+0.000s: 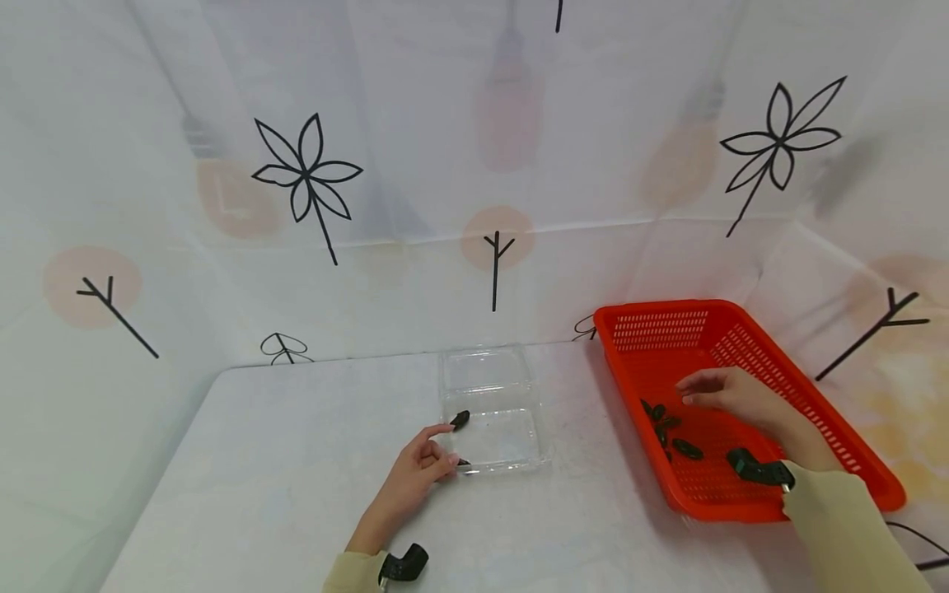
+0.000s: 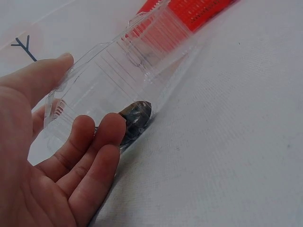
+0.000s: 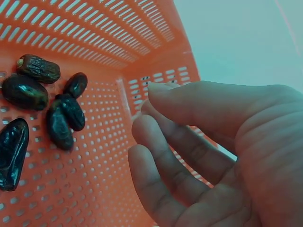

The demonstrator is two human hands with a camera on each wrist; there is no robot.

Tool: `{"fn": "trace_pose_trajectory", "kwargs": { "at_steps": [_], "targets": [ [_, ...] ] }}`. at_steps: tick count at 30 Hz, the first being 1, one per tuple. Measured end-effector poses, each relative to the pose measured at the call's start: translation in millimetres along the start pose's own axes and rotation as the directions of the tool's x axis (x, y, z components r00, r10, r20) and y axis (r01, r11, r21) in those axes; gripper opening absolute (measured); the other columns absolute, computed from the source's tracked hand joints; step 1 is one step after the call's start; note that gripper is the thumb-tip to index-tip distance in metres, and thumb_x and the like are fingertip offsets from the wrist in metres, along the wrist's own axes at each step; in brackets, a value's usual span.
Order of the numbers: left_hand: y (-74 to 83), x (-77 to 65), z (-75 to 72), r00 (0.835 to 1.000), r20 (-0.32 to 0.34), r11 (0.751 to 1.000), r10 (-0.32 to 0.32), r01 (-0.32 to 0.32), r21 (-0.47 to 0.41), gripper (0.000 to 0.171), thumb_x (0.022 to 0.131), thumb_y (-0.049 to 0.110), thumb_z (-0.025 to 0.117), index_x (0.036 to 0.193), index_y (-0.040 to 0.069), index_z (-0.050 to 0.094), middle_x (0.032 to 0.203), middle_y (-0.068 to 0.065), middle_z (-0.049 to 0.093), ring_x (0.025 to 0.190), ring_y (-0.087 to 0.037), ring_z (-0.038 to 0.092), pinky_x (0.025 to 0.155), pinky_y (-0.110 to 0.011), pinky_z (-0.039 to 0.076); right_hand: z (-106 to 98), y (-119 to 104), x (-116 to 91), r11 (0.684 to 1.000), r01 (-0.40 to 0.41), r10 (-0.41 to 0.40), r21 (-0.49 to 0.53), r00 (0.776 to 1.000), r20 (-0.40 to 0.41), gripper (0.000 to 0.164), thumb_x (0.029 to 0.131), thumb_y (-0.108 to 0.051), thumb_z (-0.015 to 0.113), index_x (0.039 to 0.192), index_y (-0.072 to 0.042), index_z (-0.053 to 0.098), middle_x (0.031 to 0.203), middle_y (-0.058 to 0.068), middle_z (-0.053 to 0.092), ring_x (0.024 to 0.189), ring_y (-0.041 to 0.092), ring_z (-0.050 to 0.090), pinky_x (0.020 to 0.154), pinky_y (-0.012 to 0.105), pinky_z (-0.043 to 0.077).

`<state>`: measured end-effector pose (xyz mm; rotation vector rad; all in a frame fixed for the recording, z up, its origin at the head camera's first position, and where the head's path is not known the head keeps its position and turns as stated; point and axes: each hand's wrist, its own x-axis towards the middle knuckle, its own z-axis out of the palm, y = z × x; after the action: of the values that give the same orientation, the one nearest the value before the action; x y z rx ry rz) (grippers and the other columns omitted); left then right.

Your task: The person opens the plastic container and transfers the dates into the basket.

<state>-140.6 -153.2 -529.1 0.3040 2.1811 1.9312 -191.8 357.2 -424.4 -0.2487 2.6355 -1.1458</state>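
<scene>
A clear plastic clamshell box (image 1: 493, 469) lies on the table with its lid (image 1: 485, 368) folded back. My left hand (image 1: 415, 471) grips its left side, thumb and fingers spread at the wall and rim. One dark brown date (image 1: 460, 420) sits just beside a fingertip; another date (image 2: 137, 118) shows in the left wrist view, partly hidden by the fingers. Over the red plastic basket (image 1: 808, 394) hovers my right hand (image 1: 741, 399), fingers loosely curved and nothing between them. Several glossy dates (image 3: 24, 91) lie on the basket floor to its left, one wrinkled date (image 3: 39, 68) among them.
White cloth covers the table (image 1: 296, 461). A printed curtain (image 1: 415, 165) hangs right behind its back edge. The basket's raised, slotted walls surround the right hand. Dark wrist cameras (image 1: 405, 564) sit on both sleeves, and a black cable (image 1: 919, 535) runs at the lower right.
</scene>
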Motion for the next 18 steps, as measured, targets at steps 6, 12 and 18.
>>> {"fn": "trace_pose_trajectory", "kwargs": {
  "at_steps": [6, 12, 18],
  "targets": [
    [-0.3, 1.0, 0.0, 1.000, 0.007, 1.000, -0.006, 0.006, -0.006, 0.052, 0.093, 0.014, 0.072, 0.141, 0.007, 0.050, 0.088, -0.007, 0.058, 0.083, -0.022, 0.068, 0.075, -0.028, 0.053, -0.4, 2.1, -1.7, 1.000, 0.011, -0.010, 0.013, 1.000, -0.011, 0.041, 0.097, -0.024, 0.067, 0.127, 0.004, 0.063, 0.120, 0.020, 0.066, 0.105, 0.035, 0.061, 0.085, 0.042, 0.050],
    [-2.1, 1.3, -0.1, 1.000, 0.011, 1.000, -0.004, 0.004, -0.007, 0.053, 0.093, 0.013, 0.072, 0.140, 0.006, 0.050, 0.088, -0.007, 0.058, 0.084, -0.024, 0.069, 0.075, -0.028, 0.053, -3.7, -1.6, -5.6, 0.999, 0.025, -0.024, 0.024, 0.998, -0.063, 0.040, 0.096, -0.027, 0.068, 0.127, -0.001, 0.065, 0.120, 0.017, 0.066, 0.102, 0.023, 0.063, 0.084, 0.036, 0.052],
    [-2.1, 1.2, -0.2, 1.000, 0.001, 1.000, -0.011, 0.011, -0.009, 0.053, 0.093, 0.013, 0.072, 0.141, 0.008, 0.050, 0.087, -0.007, 0.058, 0.085, -0.025, 0.068, 0.076, -0.028, 0.053, -6.4, -8.6, -6.7, 0.992, 0.079, -0.070, 0.102, 0.994, -0.081, 0.041, 0.098, -0.023, 0.066, 0.128, 0.004, 0.061, 0.114, 0.002, 0.070, 0.097, 0.007, 0.064, 0.081, 0.025, 0.052]
  ]
}}
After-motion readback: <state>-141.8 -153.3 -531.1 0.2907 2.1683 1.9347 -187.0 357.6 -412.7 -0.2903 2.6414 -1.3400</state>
